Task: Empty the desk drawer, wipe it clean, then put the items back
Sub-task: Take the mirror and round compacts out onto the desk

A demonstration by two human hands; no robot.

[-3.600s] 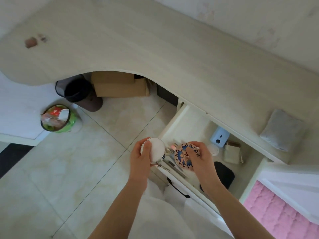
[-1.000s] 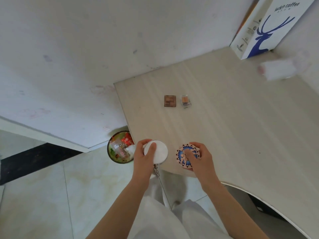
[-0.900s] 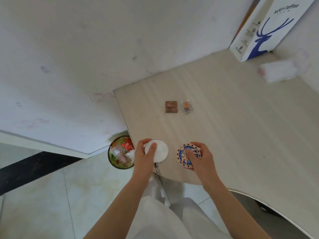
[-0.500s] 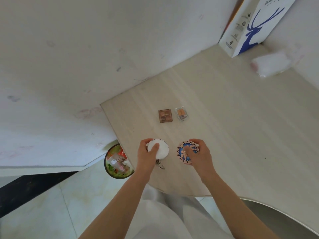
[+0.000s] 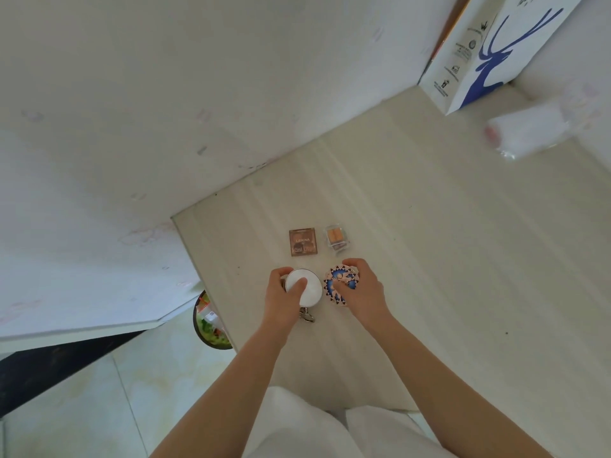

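Left hand (image 5: 281, 300) fingers curl round white disc (image 5: 303, 287), right hand (image 5: 362, 292) fingers grip patterned disc (image 5: 340, 285). Risk: white disc's clip hangs near table (image 5: 463, 259) edge, a sloppy release could drop it.

We see a pale wooden desk (image 5: 446, 276) bearing a brown palette (image 5: 303, 242), a clear orange case (image 5: 336, 237), a deer-printed bag (image 5: 489, 51) and a white roll (image 5: 529, 130).
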